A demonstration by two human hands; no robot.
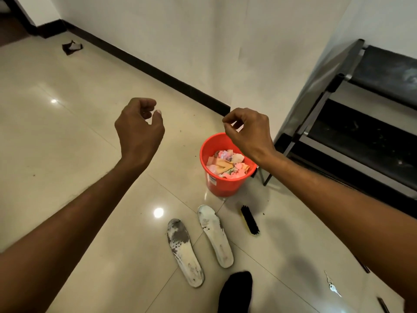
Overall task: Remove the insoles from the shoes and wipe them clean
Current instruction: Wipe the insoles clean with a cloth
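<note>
Orange plastic bucket (222,186) sits on the glossy tile floor (67,136), stuffed with crumpled rags (228,164) in pink, peach and white. It's right under the right hand (248,132), partly hidden by the wrist from this angle.

Both hands are held up in the air with nothing in them. Left hand (140,127) is loosely curled, fingers bent in toward the palm with the thumb tip just off them, so the grip is half closed on thin air. Right hand does much the same, thumb and forefinger nearly pinched together, but there's nothing between them that I can make out.

The two insoles are lying on the floor well below both hands, closer to the body, side by side and a little apart, toes pointing toward the bucket. The left insole (185,251) is whitish with a big dark grey stain over the toe end and speckles along one edge. The right insole (215,236) is cleaner, just smudgy around the toe.

Just beside the right insole, below the right wrist, lies a black-bristled brush (250,220) with a yellowish back. A black-socked foot (237,292) pokes in at the bottom edge, near the insoles' heels. Off past the right forearm stands a black metal shoe rack (365,136) against the wall, and a small key (331,285) lies on the tiles under that arm.
</note>
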